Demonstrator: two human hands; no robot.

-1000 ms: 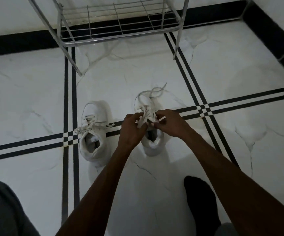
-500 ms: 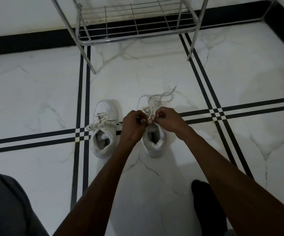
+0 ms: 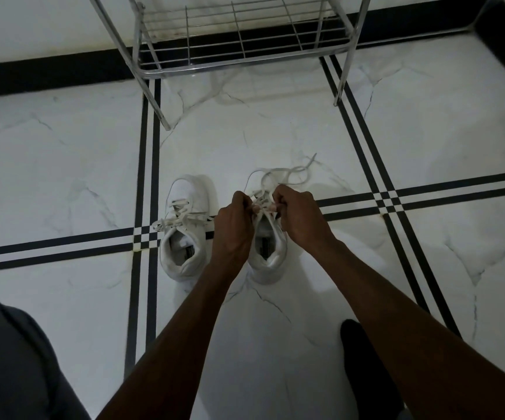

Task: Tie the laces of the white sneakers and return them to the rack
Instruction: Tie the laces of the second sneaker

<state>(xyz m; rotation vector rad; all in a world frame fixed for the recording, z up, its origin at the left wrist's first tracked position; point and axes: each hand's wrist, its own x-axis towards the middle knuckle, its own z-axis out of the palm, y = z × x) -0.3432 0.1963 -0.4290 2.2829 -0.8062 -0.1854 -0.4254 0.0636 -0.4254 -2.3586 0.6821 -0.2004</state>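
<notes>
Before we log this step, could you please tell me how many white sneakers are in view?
2. The left sneaker stands alone on the floor, laces apparently tied. The right sneaker is beside it, partly covered by the left hand and right hand working its laces.

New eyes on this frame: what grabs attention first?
Both hands, left hand and right hand, pinch the laces over the right-side sneaker at centre floor. The other sneaker sits beside it, laces splayed. An empty wire rack stands beyond.
</notes>
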